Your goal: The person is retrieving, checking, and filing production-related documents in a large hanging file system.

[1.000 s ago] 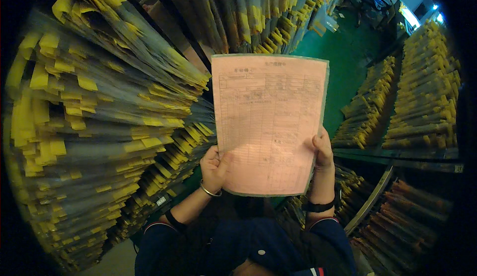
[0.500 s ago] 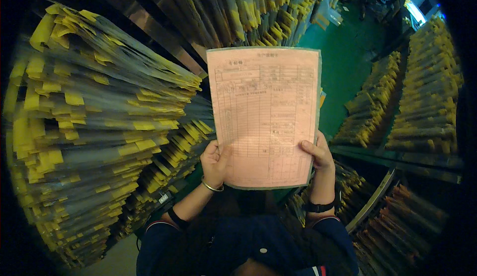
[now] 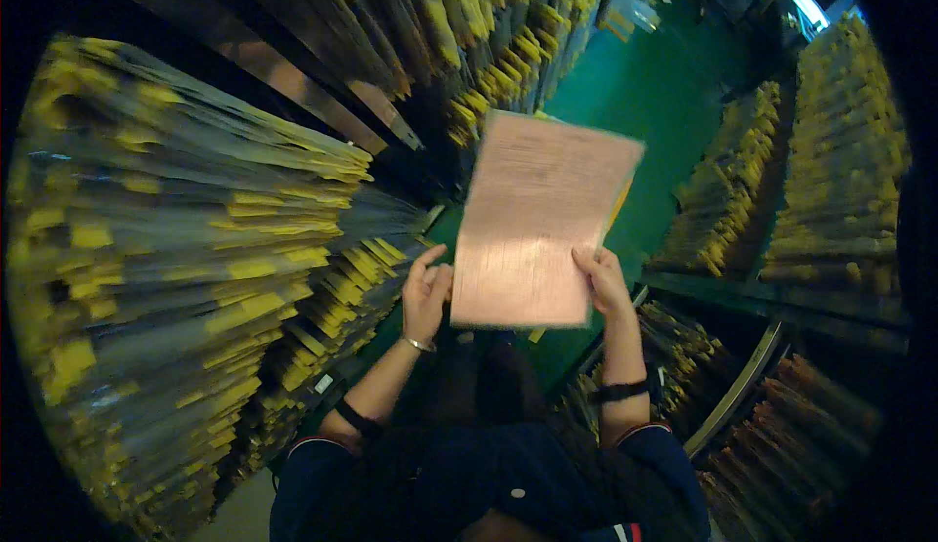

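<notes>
Pink paper sheet [image 3: 535,225] held up at chest height in the aisle between shelving, over the green floor [image 3: 664,93]. Left hand [image 3: 426,293] sits at the sheet's lower left edge, fingers loosely curled and thumb toward the paper; whether it truly pinches the edge or only touches it cannot be told through the blur. Right hand [image 3: 602,281] pinches the lower right corner, thumb on the near face, fingers behind. Sheet is tilted, top leaning right, and smeared by motion, print unreadable. Judged as very light, thin and limp: it will flop and crease if held by one corner, tears easily, catches any draught; best taken at the two lower corners or along one long edge. Surface matte, flat, rectangular. Thin bangle [image 3: 418,345] on the left wrist, black band [image 3: 621,390] on the right. Dark blue sleeves with red-white cuffs. Left shelves [image 3: 195,249] packed with long slim bundles in clear wrap, ends marked with yellow tags, glossy and stacked flat. Right racks [image 3: 831,171] hold similar yellowish bundles; lower right ones look brownish.
</notes>
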`<move>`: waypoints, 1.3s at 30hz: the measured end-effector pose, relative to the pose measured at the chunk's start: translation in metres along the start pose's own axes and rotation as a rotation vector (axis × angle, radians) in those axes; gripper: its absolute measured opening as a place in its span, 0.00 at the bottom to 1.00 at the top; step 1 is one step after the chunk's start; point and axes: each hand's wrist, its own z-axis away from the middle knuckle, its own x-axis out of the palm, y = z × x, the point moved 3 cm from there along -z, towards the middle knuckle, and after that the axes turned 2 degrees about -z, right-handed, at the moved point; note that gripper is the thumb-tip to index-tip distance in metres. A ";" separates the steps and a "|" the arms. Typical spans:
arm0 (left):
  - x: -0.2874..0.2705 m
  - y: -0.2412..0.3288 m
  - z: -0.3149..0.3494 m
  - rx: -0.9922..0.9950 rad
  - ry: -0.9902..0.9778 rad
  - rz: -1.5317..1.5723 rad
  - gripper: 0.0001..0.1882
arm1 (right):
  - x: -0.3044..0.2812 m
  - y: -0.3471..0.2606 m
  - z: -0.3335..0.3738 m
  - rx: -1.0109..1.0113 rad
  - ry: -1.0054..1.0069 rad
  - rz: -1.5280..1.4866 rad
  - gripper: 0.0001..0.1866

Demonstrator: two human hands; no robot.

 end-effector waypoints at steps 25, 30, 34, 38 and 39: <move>0.016 -0.194 0.009 -1.284 -0.644 0.135 0.19 | -0.055 0.009 0.081 0.086 0.454 1.091 0.25; 0.090 -0.165 -0.012 -1.249 -0.689 0.110 0.18 | -0.045 -0.073 0.053 -0.101 0.362 1.345 0.20; 0.153 -0.166 -0.071 -0.963 -0.694 0.042 0.18 | -0.049 -0.153 0.031 -0.315 0.346 1.421 0.16; 0.207 -0.138 -0.127 -0.960 -0.744 0.255 0.17 | -0.037 -0.237 0.027 -0.418 0.460 1.386 0.13; 0.229 -0.125 -0.142 -0.902 -0.764 0.250 0.17 | -0.035 -0.256 0.025 -0.443 0.453 1.410 0.14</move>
